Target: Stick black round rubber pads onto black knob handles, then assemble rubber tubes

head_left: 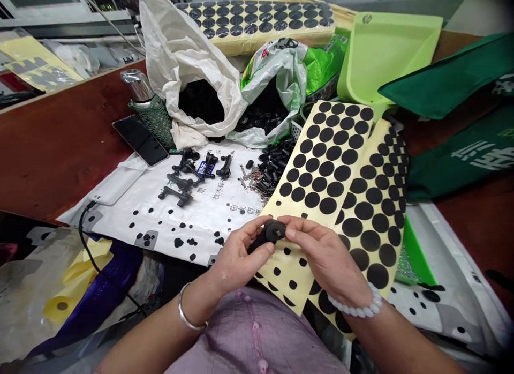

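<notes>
Between my two hands is a black plastic part (275, 231) with a round, disc-like head and a small square mark or hole in it. My left hand (241, 251) is closed around its narrower body, thumb along the lower side. My right hand (321, 251) pinches at the right edge of the round head; whether something small lies between those fingertips I cannot tell. Under the hands lies a yellow sheet of black round stickers (321, 173). Farther back on the white sheeting lie several similar black plastic parts (179, 196), beside a pile of small black caps (277, 158) and metal pieces (257, 180).
A white sack (160, 58) and a plastic bag (291, 76) of black parts stand behind. At left are a phone (140, 140), a flask (140, 87) and a cabled white power bank (120, 185). A green dustpan (393, 52) and a second sticker sheet (371, 240) occupy the right.
</notes>
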Motion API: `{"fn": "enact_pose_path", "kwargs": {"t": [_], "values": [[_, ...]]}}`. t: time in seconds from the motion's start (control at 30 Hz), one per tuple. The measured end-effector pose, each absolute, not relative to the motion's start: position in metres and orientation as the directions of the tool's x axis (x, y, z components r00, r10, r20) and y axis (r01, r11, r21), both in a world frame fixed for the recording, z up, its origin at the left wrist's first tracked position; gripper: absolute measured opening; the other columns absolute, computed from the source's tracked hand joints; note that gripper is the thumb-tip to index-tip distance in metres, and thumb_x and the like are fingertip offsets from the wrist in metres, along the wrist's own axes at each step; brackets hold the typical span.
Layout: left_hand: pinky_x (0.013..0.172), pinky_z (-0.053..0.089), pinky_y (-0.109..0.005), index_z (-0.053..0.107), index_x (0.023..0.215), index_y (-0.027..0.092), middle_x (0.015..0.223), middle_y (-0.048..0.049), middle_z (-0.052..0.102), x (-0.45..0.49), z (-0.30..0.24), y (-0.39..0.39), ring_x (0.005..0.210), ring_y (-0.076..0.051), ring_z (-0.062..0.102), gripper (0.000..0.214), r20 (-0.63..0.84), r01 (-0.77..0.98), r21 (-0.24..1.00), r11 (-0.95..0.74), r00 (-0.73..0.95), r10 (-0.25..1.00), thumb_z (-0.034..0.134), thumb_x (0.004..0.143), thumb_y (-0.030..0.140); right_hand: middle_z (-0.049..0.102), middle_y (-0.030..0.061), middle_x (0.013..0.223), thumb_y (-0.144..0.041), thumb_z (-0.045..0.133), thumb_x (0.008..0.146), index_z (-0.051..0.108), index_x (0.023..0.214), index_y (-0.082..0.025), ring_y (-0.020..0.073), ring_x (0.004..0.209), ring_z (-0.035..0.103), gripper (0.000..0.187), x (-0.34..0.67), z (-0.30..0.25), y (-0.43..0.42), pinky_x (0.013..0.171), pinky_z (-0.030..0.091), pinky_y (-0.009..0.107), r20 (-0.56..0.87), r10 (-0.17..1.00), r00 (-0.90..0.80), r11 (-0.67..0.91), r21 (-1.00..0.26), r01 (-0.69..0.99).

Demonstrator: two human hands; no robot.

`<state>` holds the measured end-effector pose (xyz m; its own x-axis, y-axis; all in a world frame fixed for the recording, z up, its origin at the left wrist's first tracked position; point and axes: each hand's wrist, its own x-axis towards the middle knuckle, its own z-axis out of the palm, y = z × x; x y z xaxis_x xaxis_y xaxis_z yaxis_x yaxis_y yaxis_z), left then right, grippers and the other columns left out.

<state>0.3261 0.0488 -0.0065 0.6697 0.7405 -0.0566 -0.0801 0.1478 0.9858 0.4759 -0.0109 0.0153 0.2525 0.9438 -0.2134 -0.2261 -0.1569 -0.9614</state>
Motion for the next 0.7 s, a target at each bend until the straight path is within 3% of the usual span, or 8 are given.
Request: {"fn": "enact_pose_path", "kwargs": {"t": [0.33,0.57,0.7], "values": [[0.088,0.046,-0.033,0.048,0.123,0.016,0.120,-0.0109,0.057,0.3294,-0.0121,0.0507,0.107,-0.022,0.054,0.042,-0.040,-0.046,0.995,0.092,0.647,0.762,0.056,0.082,0.022,0.059,0.0069,0.109,-0.031,0.065,0.073,0.059,0.065,-0.017,0.0222,0.098,0.052,0.018,0.4774,0.0093,-0.0083,0.094,0.033,0.041,-0.222,0.937,0.268,-0.160,-0.958,-0.237],[0.070,0.049,-0.026,0.048,0.121,0.013,0.103,-0.0096,0.062,0.3344,-0.0086,0.0511,0.072,-0.012,0.059,0.041,-0.133,0.003,0.986,0.168,0.625,0.769,0.053,0.082,0.022,0.059,0.0078,0.108,-0.032,0.065,0.073,0.059,0.065,-0.016,0.0232,0.098,0.053,0.019,0.4782,0.0091,-0.0068,0.093,0.035,0.042,-0.224,0.933,0.282,-0.167,-0.963,-0.213],[0.063,0.047,-0.024,0.049,0.120,0.012,0.094,-0.0084,0.063,0.3356,-0.0058,0.0510,0.067,-0.011,0.058,0.041,-0.161,0.016,0.981,0.192,0.612,0.775,0.053,0.081,0.021,0.059,0.0069,0.109,-0.032,0.064,0.074,0.059,0.066,-0.017,0.0230,0.098,0.055,0.019,0.4786,0.0084,-0.0079,0.092,0.037,0.040,-0.200,0.936,0.290,-0.154,-0.973,-0.173]]}}
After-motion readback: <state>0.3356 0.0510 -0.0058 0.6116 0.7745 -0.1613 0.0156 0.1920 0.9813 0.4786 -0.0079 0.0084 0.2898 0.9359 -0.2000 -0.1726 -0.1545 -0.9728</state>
